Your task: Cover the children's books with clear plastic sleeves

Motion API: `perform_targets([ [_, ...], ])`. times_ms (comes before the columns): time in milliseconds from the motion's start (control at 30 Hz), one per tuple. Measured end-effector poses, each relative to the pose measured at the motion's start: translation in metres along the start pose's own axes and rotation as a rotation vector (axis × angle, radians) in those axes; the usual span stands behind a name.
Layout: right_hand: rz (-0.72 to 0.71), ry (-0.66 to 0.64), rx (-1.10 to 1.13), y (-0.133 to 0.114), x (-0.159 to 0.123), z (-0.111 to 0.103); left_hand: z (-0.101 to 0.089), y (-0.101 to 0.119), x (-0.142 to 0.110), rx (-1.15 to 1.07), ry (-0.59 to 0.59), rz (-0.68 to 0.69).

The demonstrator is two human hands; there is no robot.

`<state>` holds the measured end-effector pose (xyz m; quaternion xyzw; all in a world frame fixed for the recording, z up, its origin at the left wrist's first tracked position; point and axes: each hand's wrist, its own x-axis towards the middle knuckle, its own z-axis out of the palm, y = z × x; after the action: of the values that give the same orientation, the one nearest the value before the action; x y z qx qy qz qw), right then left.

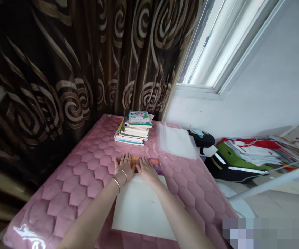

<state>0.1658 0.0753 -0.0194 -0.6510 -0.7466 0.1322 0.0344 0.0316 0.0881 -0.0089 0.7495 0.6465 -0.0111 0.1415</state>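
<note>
and we're live, both hands down flat! the left hand [124, 166] and the right hand [146, 170] sit palms down side by side, nearly touching, with neither one clamped on anything. the left fingers [120, 159] are spread apart on the quilted pad, while the right fingers [142, 163] fan out across the near part of a brightly coloured book [152, 164]. that book lies flat, mostly just ahead of the right fingertips, its left end close to the left hand. right behind the hands, a white board [140, 207] lies flat under the forearms, and two thin metal bangles [120, 177] circle the left wrist. all of this is on a pink quilted pad [68, 180]. straight ahead of the fingers stands a slightly uneven stack of books [135, 129], a green-edged one on top. ahead and to the right lies a clear plastic sleeve [176, 140]. further out, a brown swirl-patterned curtain [48, 69] hangs on the left, with a window [216, 45] up top and a heap of papers [253, 150] off to the right!
</note>
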Motion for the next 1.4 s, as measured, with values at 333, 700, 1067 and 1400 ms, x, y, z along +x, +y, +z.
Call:
perform_targets([
  [333, 0.225, -0.037, -0.106, 0.046, -0.013, -0.009, 0.0, -0.002, 0.001, -0.001, -0.016, 0.001],
  [700, 0.217, -0.034, -0.101, 0.038, -0.013, -0.01, 0.001, 0.025, -0.033, 0.032, -0.017, 0.062],
  [1067, 0.206, -0.015, -0.112, 0.039, -0.012, -0.006, 0.007, 0.019, -0.055, -0.023, -0.05, 0.197],
  [1400, -0.029, -0.012, -0.013, 0.01, 0.001, -0.008, -0.003, 0.026, 0.001, 0.017, -0.041, 0.246],
])
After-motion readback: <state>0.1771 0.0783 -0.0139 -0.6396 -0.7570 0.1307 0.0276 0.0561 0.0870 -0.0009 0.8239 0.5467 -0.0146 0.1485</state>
